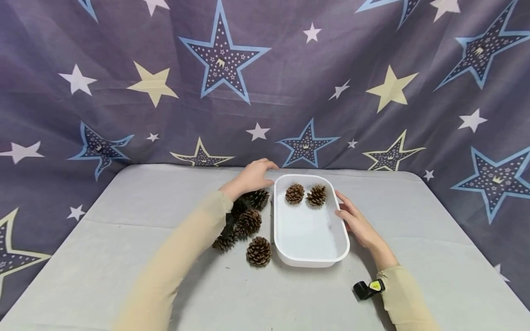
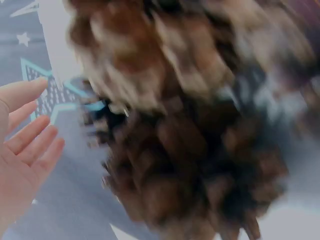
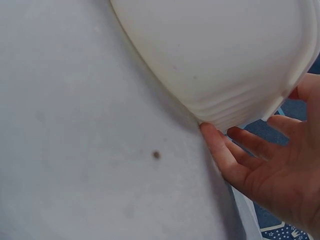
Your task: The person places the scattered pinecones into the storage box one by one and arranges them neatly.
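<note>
A white plastic tub (image 1: pixel 312 239) stands on the table with two pine cones, one cone (image 1: pixel 295 194) beside another (image 1: pixel 316 196), at its far end. My right hand (image 1: pixel 357 223) grips the tub's right side. In the right wrist view, the fingers of this hand (image 3: pixel 272 165) lie against the tub's outer wall (image 3: pixel 230 100). My left hand (image 1: pixel 253 176) reaches to the tub's far left rim, its fingers loosely extended. The left wrist view shows that hand (image 2: pixel 25 145) holding nothing, with blurred pine cones (image 2: pixel 170 170) close to the camera.
Several loose pine cones (image 1: pixel 248 223) lie left of the tub, partly hidden by the left sleeve (image 1: pixel 186 243). One cone (image 1: pixel 259 251) sits nearer the front. A black strap device (image 1: pixel 366 289) is at the right wrist. A star-patterned cloth (image 1: pixel 290 82) hangs behind the grey table (image 1: pixel 124 257).
</note>
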Motion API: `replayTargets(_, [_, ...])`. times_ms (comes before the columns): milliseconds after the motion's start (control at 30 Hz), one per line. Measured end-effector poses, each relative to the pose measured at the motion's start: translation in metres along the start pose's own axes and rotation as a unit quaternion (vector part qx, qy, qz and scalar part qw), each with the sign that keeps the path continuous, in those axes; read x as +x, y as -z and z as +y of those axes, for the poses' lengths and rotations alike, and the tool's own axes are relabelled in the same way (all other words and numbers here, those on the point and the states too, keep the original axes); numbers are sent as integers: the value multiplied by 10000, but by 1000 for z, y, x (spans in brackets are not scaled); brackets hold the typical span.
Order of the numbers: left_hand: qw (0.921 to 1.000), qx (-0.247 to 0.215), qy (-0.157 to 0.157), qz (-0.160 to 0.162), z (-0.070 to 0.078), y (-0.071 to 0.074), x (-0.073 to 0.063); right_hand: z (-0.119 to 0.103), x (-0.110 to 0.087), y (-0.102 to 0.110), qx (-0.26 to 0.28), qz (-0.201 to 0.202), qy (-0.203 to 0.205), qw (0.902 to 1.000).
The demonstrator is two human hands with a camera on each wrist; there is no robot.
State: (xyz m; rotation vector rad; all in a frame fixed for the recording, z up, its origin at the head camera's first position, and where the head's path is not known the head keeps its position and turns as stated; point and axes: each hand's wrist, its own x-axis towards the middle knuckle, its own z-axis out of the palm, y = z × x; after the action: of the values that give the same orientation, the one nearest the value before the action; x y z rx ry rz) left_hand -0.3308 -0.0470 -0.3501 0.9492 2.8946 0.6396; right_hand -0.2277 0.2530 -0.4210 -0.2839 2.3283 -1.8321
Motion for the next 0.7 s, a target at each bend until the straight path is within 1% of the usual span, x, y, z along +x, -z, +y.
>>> replayTargets(100, [9999, 67, 90, 18, -10, 5, -6, 0, 0, 1, -2, -7, 7, 10000])
replayTargets(200, [9998, 167, 115, 48, -18, 8, -13, 0, 0, 1, 1, -22, 13, 10000])
replayTargets(300, [9997, 182, 118, 112, -26, 11, -19, 0, 0, 1, 5, -27, 15, 10000])
replayTargets(400, [9995, 189, 209, 137, -33, 13, -24, 0, 0, 1, 15, -31, 19, 10000])
replayTargets(567, [9993, 138, 338, 38, -42, 14, -30, 0, 0, 0, 27, -36, 14, 10000])
replayTargets(700, [9991, 116, 408, -52, -48, 11, -34, 1, 0, 0, 19, -21, 3, 10000])
